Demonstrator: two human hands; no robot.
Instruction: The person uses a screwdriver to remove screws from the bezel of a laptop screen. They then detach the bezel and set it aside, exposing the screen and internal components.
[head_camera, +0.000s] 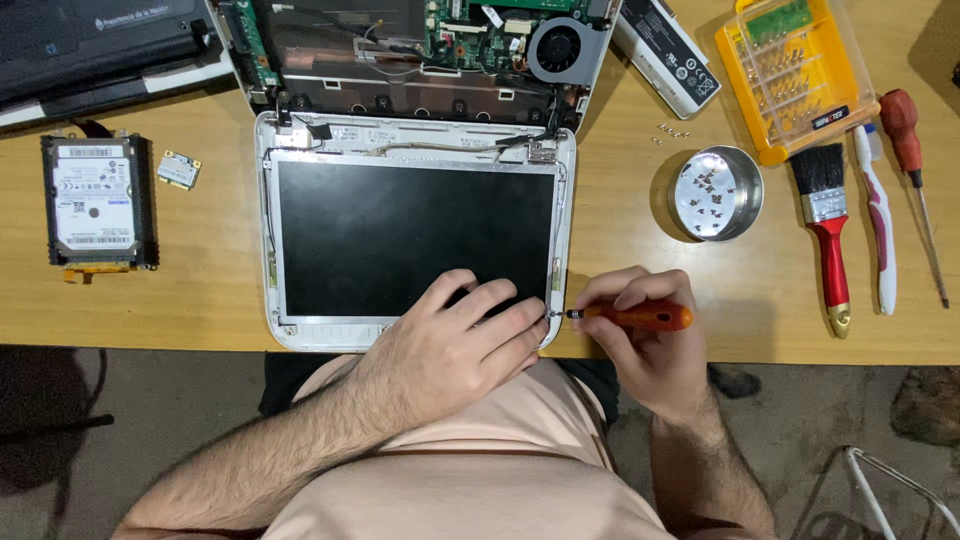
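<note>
A small white laptop lies opened flat on the wooden table, its bare black screen panel (400, 230) facing up with the bezel removed. My left hand (455, 340) rests flat on the panel's near right corner. My right hand (640, 335) grips an orange-handled screwdriver (640, 316) held sideways, its tip touching the panel's right edge near that corner. The laptop's exposed base with circuit board and fan (558, 48) lies beyond the screen.
A hard drive (96, 200) and small card (179, 169) lie at the left. A round metal dish of screws (715, 192), yellow bit case (790, 75), red-handled brush (826, 220), toothbrush (878, 220), red screwdriver (915, 170) and battery (665, 55) sit at the right.
</note>
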